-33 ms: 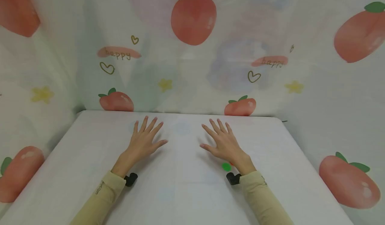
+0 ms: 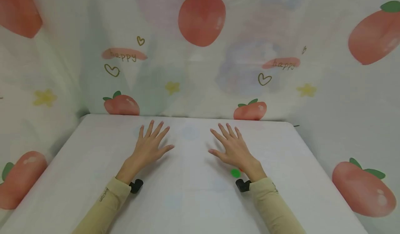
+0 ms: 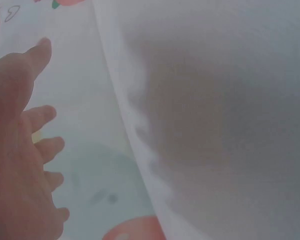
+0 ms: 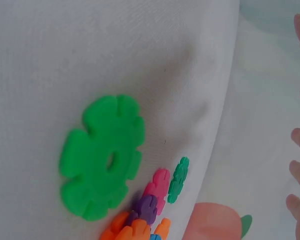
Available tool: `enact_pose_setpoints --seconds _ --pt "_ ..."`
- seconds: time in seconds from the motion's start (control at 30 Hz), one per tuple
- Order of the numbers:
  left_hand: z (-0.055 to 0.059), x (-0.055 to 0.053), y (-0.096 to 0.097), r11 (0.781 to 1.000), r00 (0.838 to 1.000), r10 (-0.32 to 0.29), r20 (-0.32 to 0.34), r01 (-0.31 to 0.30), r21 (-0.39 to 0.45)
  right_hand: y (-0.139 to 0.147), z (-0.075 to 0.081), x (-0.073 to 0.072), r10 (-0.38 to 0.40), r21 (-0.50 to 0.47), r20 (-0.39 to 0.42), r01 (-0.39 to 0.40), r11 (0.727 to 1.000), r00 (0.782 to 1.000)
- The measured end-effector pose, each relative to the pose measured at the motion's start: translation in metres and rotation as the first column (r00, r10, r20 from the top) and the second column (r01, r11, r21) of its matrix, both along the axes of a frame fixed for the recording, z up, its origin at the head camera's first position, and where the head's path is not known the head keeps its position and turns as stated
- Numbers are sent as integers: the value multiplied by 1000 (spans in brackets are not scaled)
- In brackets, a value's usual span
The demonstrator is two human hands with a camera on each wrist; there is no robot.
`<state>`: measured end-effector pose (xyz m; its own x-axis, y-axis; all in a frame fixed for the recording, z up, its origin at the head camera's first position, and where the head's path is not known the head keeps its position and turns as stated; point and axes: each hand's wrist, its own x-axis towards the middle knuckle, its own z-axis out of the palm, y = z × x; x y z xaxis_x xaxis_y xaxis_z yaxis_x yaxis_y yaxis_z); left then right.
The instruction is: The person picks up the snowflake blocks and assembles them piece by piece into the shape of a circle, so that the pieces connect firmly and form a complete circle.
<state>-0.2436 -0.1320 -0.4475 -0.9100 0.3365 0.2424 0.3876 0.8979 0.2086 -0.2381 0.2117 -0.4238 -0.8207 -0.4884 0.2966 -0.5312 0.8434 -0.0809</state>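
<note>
Both hands are held out over the white table with fingers spread and nothing in them. The left hand [image 2: 148,149] is on the left half, its shadow on the cloth beside it. On the right half is the right hand [image 2: 232,147], palm down. Under its wrist lies a bright green flower-shaped plastic disc [image 4: 102,157] with notched edges and a small central slot. Beyond that disc in the right wrist view are a pink disc [image 4: 159,187], a dark green disc [image 4: 178,180], a purple disc [image 4: 145,209] and orange discs [image 4: 135,231]. In the head view the right forearm hides most of them.
The white table [image 2: 187,209] runs back to a cloth backdrop [image 2: 200,74] printed with peaches, hearts and stars, which also hangs at both sides. A black wrist camera [image 2: 136,186] sits at the left cuff, another black camera [image 2: 242,185] at the right cuff.
</note>
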Motion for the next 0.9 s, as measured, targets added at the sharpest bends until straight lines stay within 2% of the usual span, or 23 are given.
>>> enact_pose_setpoints --seconds 0.3,0.4,0.53,0.73,0.9 --pt "4 2 3 1000 999 -13 36 12 23 11 1 3 23 -31 11 -22 999 1000" --pt "4 2 10 999 998 -38 49 36 37 16 1 6 42 -67 31 -40 997 999" --pt "4 -2 28 995 993 -83 88 77 66 27 1 9 52 -123 78 -42 991 996" --pt "0 -9 63 981 970 -163 181 139 137 45 -5 13 24 -200 200 17 980 979" --pt "-5 -20 97 950 935 -265 236 211 228 60 -11 14 -17 -240 256 80 967 966"
